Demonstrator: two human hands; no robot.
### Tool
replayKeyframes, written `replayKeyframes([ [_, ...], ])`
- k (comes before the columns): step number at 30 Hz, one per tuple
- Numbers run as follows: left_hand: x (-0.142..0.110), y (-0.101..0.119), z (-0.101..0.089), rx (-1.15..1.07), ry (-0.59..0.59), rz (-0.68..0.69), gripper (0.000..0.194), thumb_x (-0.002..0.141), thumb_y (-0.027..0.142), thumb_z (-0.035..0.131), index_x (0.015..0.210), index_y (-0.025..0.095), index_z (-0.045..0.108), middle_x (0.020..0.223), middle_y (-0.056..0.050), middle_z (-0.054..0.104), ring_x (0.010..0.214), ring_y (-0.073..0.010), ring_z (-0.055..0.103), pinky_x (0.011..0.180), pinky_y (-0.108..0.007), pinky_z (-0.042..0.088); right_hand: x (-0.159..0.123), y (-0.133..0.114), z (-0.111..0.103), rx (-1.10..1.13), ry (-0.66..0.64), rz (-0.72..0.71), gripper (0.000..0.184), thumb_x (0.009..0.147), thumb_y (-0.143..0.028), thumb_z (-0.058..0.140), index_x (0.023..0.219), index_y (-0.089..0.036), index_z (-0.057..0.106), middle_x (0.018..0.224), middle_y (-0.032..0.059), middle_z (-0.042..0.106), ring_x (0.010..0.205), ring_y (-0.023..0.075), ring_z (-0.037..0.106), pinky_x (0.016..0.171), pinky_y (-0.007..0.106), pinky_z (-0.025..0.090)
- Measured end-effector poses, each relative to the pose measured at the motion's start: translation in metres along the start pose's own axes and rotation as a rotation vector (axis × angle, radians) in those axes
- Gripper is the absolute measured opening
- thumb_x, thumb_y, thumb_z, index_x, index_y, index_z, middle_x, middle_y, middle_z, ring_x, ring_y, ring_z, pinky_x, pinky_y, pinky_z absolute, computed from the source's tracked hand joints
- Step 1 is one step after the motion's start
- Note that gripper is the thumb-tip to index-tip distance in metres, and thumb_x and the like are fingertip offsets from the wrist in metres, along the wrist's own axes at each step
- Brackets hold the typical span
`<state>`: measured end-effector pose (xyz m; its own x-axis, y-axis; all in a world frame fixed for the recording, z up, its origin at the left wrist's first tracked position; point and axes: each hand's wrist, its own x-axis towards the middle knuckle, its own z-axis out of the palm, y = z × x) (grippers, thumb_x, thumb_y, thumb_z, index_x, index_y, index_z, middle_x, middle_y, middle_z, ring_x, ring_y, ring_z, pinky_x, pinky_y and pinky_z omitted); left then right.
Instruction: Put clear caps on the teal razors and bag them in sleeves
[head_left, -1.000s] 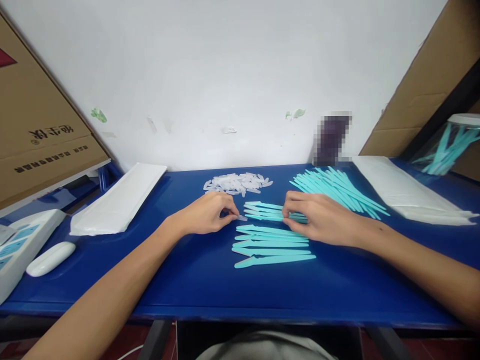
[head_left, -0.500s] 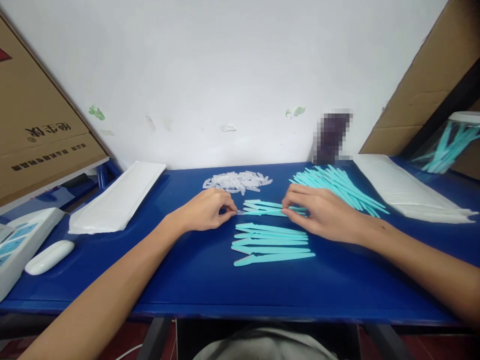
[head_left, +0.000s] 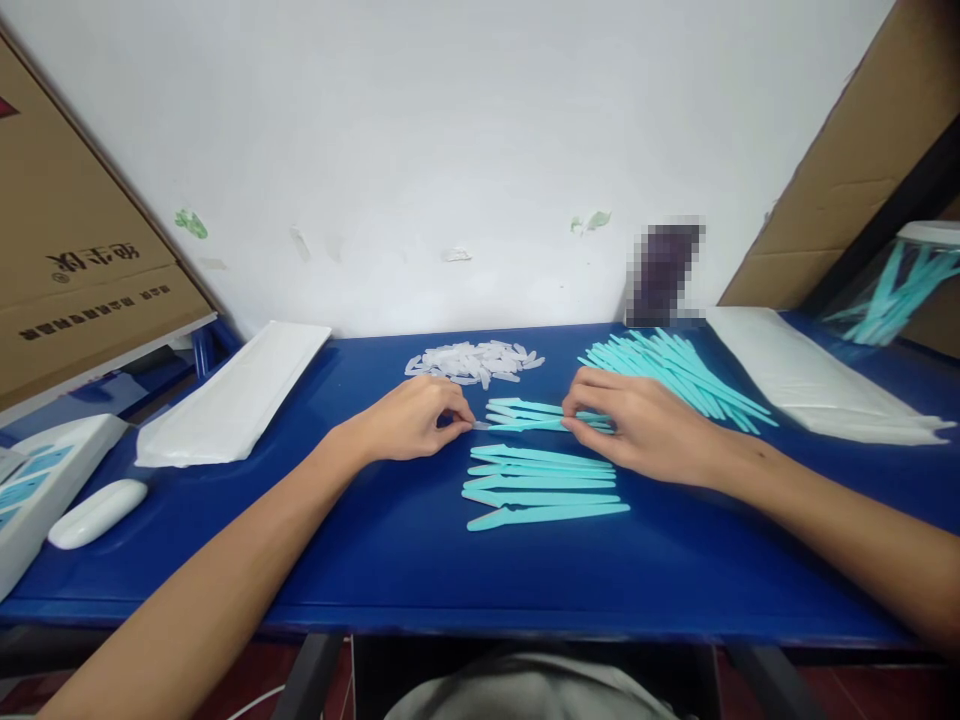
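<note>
On the blue table (head_left: pixel 405 560) my left hand (head_left: pixel 409 420) pinches a small clear plastic cap (head_left: pixel 480 426) at the tip of a teal plastic stick (head_left: pixel 525 425). My right hand (head_left: pixel 634 425) is closed on the other end of that stick, pressing it down beside two more sticks. Nearer to me lies a row of several teal sticks (head_left: pixel 544 488) side by side. A heap of clear caps (head_left: pixel 472 362) lies behind my left hand. A fan of many teal sticks (head_left: pixel 679 375) lies behind my right hand.
White flat packets lie at the left (head_left: pixel 236 395) and at the right (head_left: pixel 814 380). A white mouse-like device (head_left: pixel 97 512) and a white machine (head_left: pixel 37 480) sit at the far left. Cardboard boxes (head_left: pixel 82 260) lean at both sides. A clear jar of teal sticks (head_left: pixel 904 285) stands far right.
The clear cap in my left fingers has slid right onto the tip of the teal stick. Both hands have otherwise stayed in place.
</note>
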<state>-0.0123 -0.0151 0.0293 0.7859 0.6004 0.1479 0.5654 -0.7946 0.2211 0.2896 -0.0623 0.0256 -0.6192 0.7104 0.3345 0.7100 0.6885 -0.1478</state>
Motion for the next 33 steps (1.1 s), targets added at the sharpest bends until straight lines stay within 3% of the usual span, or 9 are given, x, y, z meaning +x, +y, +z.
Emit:
replayKeyframes([
  [27,-0.001,0.000,-0.001,0.011,-0.014,-0.004,0.016,0.091,0.020,0.060,0.095,0.021,0.076,0.094,-0.004,0.074,0.085,-0.0178,0.066,0.080,-0.031,0.049,0.000,0.000,0.001,0.004,0.022,0.013,0.019,0.097,-0.028,0.047,0.091,-0.021,0.063,0.093,0.0031,0.063,0.062,0.0128,0.053,0.059,0.029,0.034],
  [33,0.005,0.006,0.009,-0.027,0.024,0.031,0.016,0.094,0.021,0.060,0.095,0.019,0.076,0.091,-0.005,0.072,0.084,-0.0177,0.065,0.078,-0.031,0.048,0.001,-0.001,0.008,0.023,-0.003,0.009,0.020,0.099,-0.028,0.047,0.092,-0.020,0.064,0.094,0.0031,0.062,0.065,0.0134,0.054,0.060,0.029,0.036],
])
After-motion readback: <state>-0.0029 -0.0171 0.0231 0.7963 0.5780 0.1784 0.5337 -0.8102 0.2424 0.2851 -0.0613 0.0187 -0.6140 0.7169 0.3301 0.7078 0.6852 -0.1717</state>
